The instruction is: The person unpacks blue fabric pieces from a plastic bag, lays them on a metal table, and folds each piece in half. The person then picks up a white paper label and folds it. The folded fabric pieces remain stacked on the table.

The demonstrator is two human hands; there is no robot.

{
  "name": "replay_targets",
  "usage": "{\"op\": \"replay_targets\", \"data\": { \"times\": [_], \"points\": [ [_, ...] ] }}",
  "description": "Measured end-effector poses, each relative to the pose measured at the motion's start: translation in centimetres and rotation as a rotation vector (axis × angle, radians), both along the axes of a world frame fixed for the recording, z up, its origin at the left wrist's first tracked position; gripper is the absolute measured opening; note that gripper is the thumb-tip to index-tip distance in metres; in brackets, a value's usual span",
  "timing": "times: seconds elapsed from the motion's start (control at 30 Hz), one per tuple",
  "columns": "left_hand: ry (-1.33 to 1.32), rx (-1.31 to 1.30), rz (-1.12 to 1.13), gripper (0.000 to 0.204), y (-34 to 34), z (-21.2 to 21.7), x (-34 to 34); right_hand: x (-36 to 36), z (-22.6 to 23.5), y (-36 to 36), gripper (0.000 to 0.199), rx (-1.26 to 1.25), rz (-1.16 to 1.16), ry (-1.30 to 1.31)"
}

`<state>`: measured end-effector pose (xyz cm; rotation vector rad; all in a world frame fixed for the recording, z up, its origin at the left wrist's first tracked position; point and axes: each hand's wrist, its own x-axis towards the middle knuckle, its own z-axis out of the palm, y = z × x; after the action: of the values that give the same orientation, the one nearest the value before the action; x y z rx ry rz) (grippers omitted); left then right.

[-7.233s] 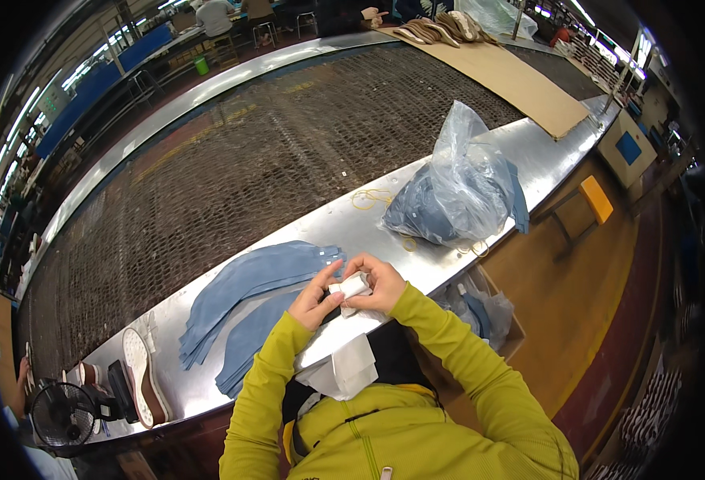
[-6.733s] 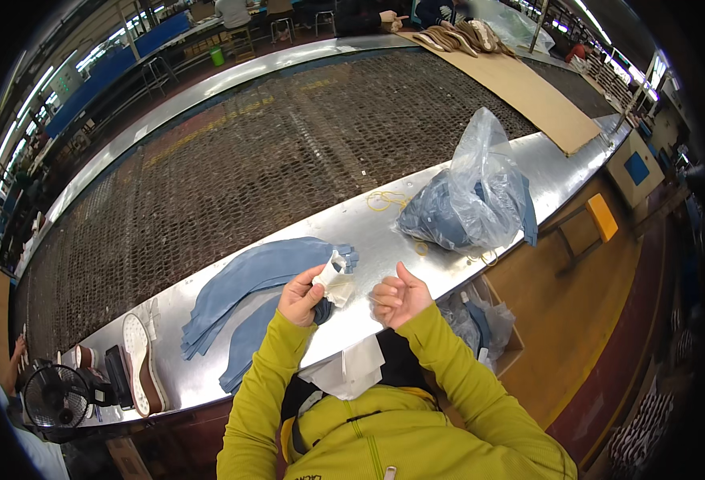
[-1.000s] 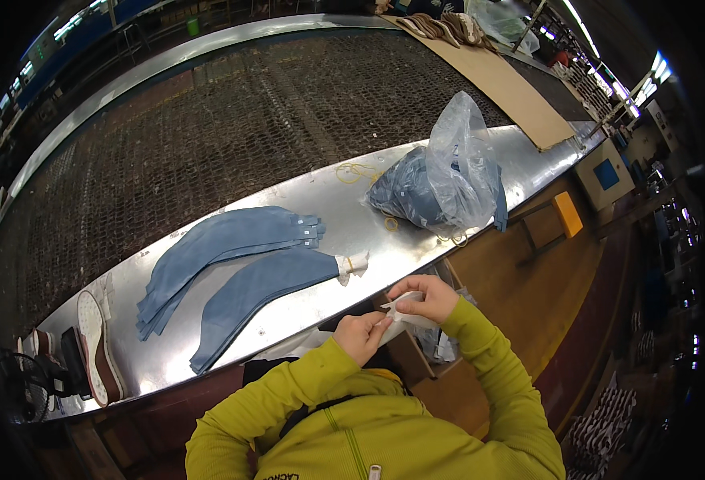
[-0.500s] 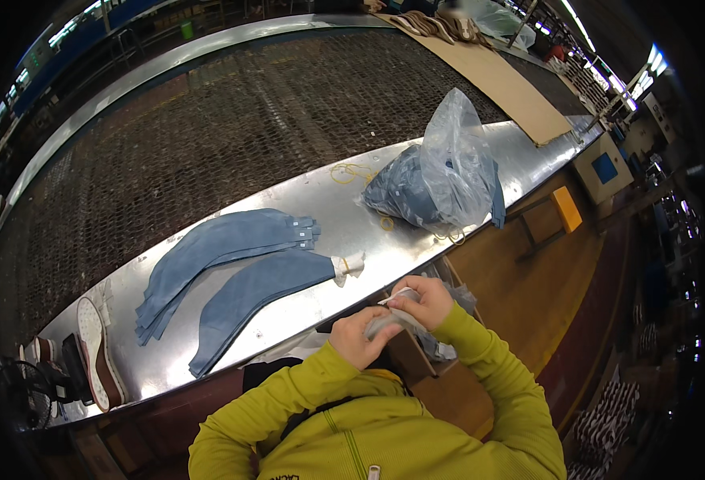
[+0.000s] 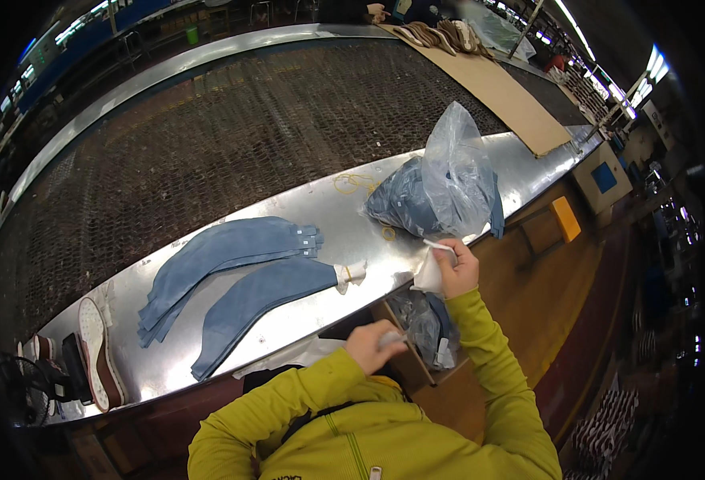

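Observation:
My right hand (image 5: 460, 270) is raised over the front edge of the metal tabletop, pinching a thin white sheet (image 5: 428, 274), perhaps paper or cloth. Lower down, in front of my body, my left hand (image 5: 371, 346) is closed around a small pale piece (image 5: 390, 339) that is blurred. On the metal surface lies a fanned stack of curved blue fabric pieces (image 5: 224, 246). Nearer me is a second blue stack (image 5: 268, 304), its right end wrapped in a white slip (image 5: 352, 274) with a yellow band around it.
A clear plastic bag (image 5: 456, 172) of blue pieces stands right of the stacks, beside loose yellow bands (image 5: 356, 184). Below the edge, an open drawer (image 5: 408, 364) holds plastic-wrapped items. A dark mesh belt (image 5: 232, 128) runs behind; a shoe sole (image 5: 96, 352) stands at left, cardboard (image 5: 496, 96) far right.
My hands, together on a pale strip before, have come apart. The right has moved up and to the right with the white sheet; the left stays low with a small pale piece.

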<state>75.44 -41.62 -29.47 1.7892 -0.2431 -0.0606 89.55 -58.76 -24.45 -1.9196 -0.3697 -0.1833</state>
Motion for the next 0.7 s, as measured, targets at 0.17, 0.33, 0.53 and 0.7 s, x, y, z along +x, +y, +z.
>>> {"op": "replay_targets", "data": {
  "times": [0.17, 0.33, 0.53, 0.7],
  "points": [
    [0.036, -0.365, -0.116, 0.078, 0.3, 1.7, 0.3, -0.6, 2.0, 2.8, 0.019, 0.432, 0.168, 0.438],
    [0.215, -0.898, 0.378, 0.061, 4.5, 6.3, 1.0, -5.0, 4.3, 7.6, 0.022, 0.572, 0.41, 0.692],
    [0.07, -0.859, 0.422, 0.057, 7.4, 8.0, -2.8, -7.3, 6.5, 11.7, 0.028, 0.416, 0.519, 0.559],
    [0.235, -0.857, 0.66, 0.041, 9.2, 6.7, -4.7, -7.4, 5.8, 13.3, 0.029, 0.46, 0.446, 0.39]
  ]
}}
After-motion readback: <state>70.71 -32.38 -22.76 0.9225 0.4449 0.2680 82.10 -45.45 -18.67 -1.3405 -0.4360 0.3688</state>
